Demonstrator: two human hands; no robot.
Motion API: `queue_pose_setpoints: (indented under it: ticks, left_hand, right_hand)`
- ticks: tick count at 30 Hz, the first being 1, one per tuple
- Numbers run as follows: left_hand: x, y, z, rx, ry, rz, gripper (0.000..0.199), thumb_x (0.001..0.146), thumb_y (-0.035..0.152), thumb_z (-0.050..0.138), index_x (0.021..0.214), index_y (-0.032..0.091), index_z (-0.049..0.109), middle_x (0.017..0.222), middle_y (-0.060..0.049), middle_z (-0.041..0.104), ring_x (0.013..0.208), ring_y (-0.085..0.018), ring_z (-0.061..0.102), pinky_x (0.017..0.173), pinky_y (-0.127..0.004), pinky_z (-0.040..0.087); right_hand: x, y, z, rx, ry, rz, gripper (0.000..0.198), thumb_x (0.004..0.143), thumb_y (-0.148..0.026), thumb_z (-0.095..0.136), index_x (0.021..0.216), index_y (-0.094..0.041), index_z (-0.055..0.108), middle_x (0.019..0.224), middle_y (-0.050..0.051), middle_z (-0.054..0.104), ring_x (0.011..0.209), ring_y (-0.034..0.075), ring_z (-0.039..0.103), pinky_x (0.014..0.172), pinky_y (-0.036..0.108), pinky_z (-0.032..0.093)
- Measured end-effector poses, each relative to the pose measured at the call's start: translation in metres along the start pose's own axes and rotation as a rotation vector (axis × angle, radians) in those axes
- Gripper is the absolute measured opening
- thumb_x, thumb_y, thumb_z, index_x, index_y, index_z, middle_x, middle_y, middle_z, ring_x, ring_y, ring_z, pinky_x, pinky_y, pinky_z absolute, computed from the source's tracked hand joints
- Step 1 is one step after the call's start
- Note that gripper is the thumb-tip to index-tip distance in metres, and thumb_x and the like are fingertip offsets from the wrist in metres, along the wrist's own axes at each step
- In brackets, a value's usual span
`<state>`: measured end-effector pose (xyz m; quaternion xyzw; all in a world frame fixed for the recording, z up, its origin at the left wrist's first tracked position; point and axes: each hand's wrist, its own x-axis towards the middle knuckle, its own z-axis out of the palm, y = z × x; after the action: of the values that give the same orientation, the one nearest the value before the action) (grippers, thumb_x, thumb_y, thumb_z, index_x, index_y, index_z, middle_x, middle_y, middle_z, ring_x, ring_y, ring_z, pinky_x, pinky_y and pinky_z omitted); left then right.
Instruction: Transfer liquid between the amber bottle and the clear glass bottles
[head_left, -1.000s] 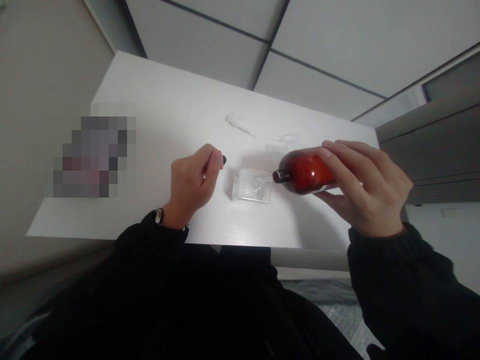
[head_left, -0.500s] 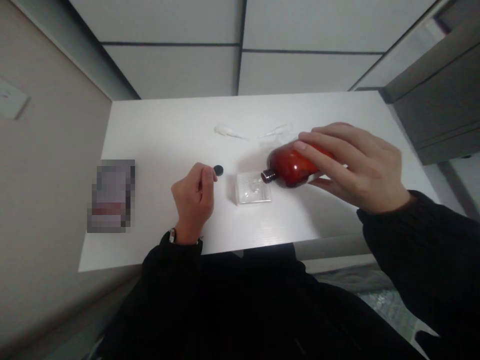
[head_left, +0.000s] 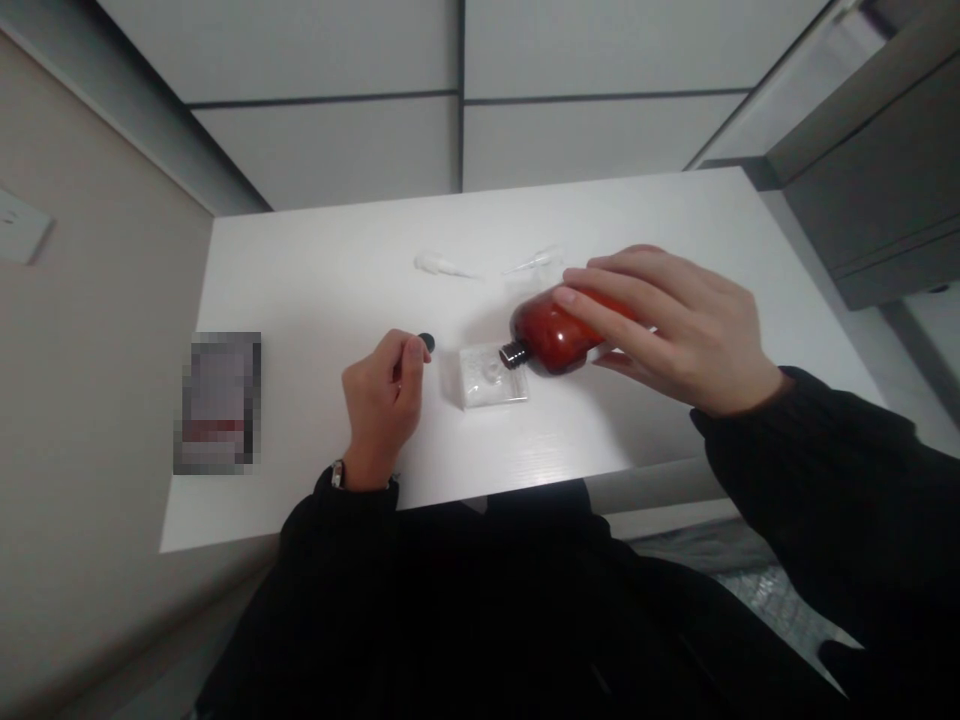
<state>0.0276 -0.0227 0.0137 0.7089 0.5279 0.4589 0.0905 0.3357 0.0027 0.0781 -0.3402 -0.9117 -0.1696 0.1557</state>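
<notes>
My right hand [head_left: 667, 325] grips a reddish-amber bottle [head_left: 551, 335] around its body. The bottle is tilted on its side, with its uncapped dark threaded neck pointing left over a small clear plastic box [head_left: 480, 392]. I cannot tell whether the neck touches the box, and no stream of liquid is visible. To the left of the box, my left hand [head_left: 385, 400] is curled into a fist. A round black cap [head_left: 427, 342] shows right at its fingertips, partly covered; whether the fingers hold it or it lies on the table behind them, I cannot tell.
Two clear droppers, one on the left [head_left: 446, 266] and one on the right [head_left: 534, 262], lie toward the back of the white table [head_left: 300, 290]. At the table's left edge is a blurred-out rectangular object [head_left: 217, 400]. White panels [head_left: 337, 150] stand behind the table.
The view has shifted slightly, moving the scene left. The right hand still holds the tilted bottle over the clear box. The black cap appears a little more covered by the left fist.
</notes>
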Motion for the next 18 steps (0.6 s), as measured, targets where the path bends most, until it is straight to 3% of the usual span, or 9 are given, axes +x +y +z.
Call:
queue_pose_setpoints:
  ticks: [6, 15, 18]
  left_hand:
    - [-0.0011, -0.0003, 0.0, 0.002, -0.012, -0.032, 0.037, 0.109, 0.033, 0.047, 0.076, 0.022, 0.06, 0.053, 0.005, 0.044, 0.045, -0.008, 0.037, 0.051, -0.03, 0.027]
    - [-0.0012, -0.0002, 0.001, -0.004, -0.012, -0.017, 0.035, 0.108, 0.031, 0.048, 0.076, 0.021, 0.058, 0.052, 0.006, 0.042, 0.044, -0.007, 0.039, 0.051, -0.03, 0.026]
    - [-0.0013, -0.0003, 0.0006, -0.004, -0.011, -0.016, 0.036, 0.109, 0.032, 0.048, 0.076, 0.021, 0.058, 0.051, 0.007, 0.041, 0.043, -0.008, 0.038, 0.051, -0.03, 0.026]
  right_hand:
    - [0.0009, 0.0005, 0.0012, 0.029, 0.026, -0.022, 0.061, 0.101, -0.028, 0.064, 0.16, -0.03, 0.046, 0.151, 0.008, 0.063, 0.136, 0.026, 0.062, 0.111, 0.044, 0.057]
    - [0.0021, 0.0022, 0.0027, 0.019, 0.114, -0.086, 0.061, 0.102, -0.034, 0.064, 0.16, -0.027, 0.046, 0.148, 0.009, 0.065, 0.133, 0.026, 0.063, 0.107, 0.043, 0.059]
    - [0.0022, 0.0025, 0.0027, -0.018, 0.081, -0.074, 0.058, 0.103, -0.034, 0.062, 0.159, -0.028, 0.047, 0.149, 0.008, 0.064, 0.132, 0.026, 0.063, 0.106, 0.043, 0.058]
